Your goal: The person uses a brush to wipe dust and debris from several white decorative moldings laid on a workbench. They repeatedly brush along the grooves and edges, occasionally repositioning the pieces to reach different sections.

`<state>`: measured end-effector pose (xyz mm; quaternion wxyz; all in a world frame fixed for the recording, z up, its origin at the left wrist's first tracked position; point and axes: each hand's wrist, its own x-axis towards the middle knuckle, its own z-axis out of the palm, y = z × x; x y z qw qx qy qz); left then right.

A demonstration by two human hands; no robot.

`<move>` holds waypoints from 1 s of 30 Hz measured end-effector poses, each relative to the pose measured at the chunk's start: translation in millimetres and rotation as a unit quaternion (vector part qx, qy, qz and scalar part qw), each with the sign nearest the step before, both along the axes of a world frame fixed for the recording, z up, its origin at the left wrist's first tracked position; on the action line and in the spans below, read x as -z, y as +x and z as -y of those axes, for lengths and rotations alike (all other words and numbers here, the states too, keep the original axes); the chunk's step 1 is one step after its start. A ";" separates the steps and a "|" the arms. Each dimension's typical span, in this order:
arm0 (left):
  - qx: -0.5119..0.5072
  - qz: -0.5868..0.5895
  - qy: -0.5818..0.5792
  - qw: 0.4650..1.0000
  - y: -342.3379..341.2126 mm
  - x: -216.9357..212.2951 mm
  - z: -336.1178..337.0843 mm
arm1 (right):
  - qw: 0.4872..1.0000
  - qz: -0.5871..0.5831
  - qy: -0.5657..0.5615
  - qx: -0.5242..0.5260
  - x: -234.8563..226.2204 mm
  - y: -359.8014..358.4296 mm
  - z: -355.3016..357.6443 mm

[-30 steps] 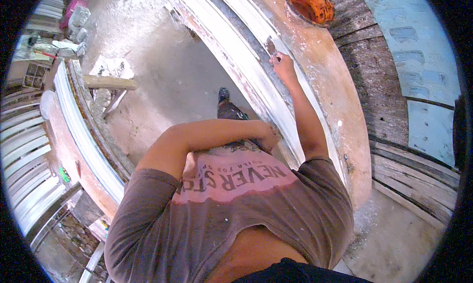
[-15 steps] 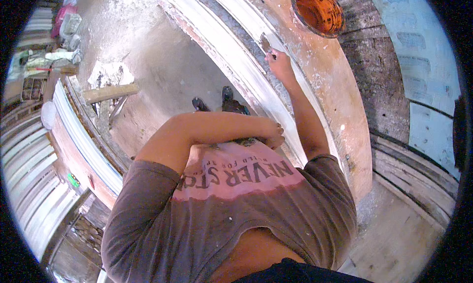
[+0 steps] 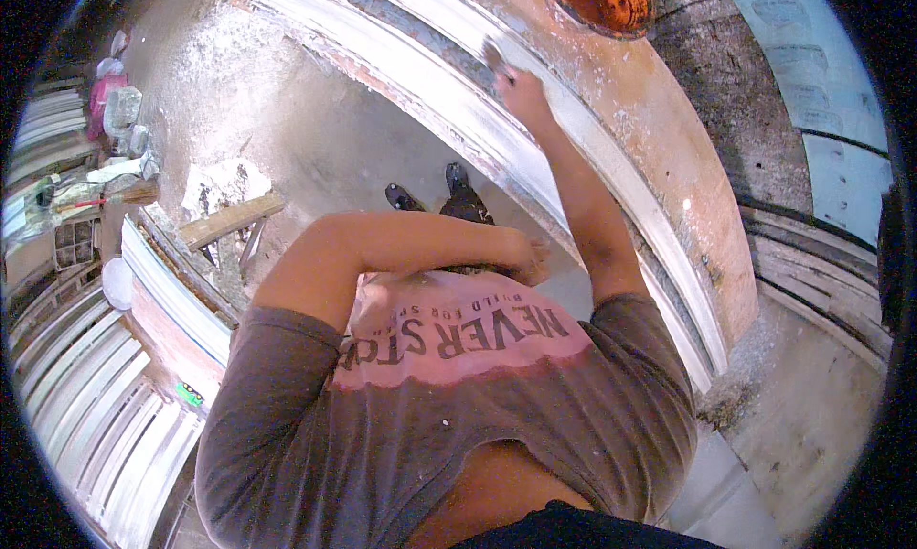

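My right hand (image 3: pixel 522 92) reaches forward and is closed around a small brush (image 3: pixel 494 54). The brush is blurred, and its head is on or just above a long white moulding (image 3: pixel 564 114) with stepped ridges. Bent across my belly is my left arm. My left hand (image 3: pixel 527 257) hangs in front of my shirt, beside the near edge of the moulding. Its fingers are smeared and partly turned away, so I cannot make out their grip.
An orange bucket (image 3: pixel 604 2) with dark stains stands on the tan bench top (image 3: pixel 683 181) beyond the moulding. Further right are dark weathered boards (image 3: pixel 712 90). A wooden plank (image 3: pixel 232 219) and another white moulding (image 3: pixel 172 296) lie on the left. Long white strips (image 3: pixel 81 387) are at far left.
My right hand and the brush have moved a little forward and left along the moulding. My left arm keeps its place across my belly. The view has shifted slightly.
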<state>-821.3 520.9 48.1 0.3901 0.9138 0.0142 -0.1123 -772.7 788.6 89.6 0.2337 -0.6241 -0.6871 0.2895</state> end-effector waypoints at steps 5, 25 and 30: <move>-0.007 0.111 -0.054 0.992 -26.0 -3.6 -8.8 | 0.999 0.031 0.031 -0.020 -5.4 -18.9 -9.1; -0.024 -0.015 0.029 0.999 -3.1 4.1 9.8 | 0.998 0.025 0.063 0.008 -4.0 -46.5 -22.7; -0.062 0.118 0.144 0.981 -55.8 -53.3 -37.9 | 0.996 0.060 0.041 0.052 -9.2 72.1 89.8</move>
